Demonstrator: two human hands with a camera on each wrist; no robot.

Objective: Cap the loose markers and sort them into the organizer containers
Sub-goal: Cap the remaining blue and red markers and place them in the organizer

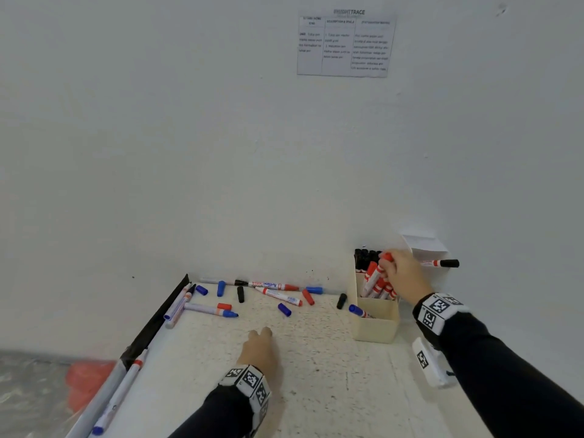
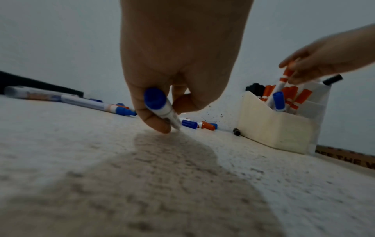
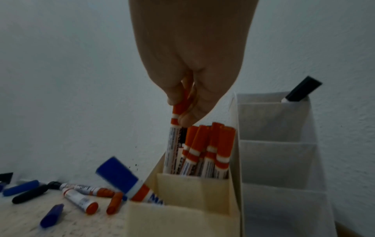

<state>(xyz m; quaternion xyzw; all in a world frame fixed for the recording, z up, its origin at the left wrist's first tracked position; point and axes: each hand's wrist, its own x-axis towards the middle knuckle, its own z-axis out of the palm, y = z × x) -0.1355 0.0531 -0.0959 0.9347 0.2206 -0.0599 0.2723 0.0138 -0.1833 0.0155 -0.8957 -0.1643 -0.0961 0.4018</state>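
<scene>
My right hand (image 1: 387,270) pinches the red cap of a red marker (image 3: 174,144), which stands upright with its lower end among several red markers in the middle compartment of the cream organizer (image 1: 376,327). A blue-capped marker (image 3: 129,181) leans in the front compartment, and black caps fill the back one. My left hand (image 2: 168,118) is low over the table and grips a white marker with a blue end (image 2: 160,107), tip down. The head view hides that marker under the left hand (image 1: 260,335). Loose markers (image 1: 278,295) and caps (image 1: 284,309) lie by the wall.
A white tiered organizer (image 3: 274,144) stands against the cream one, with a black-capped marker (image 1: 442,263) in it. Two markers (image 1: 117,396) lie along the table's left edge by a black strip (image 1: 158,317). A white tagged device (image 1: 429,363) lies beside my right forearm.
</scene>
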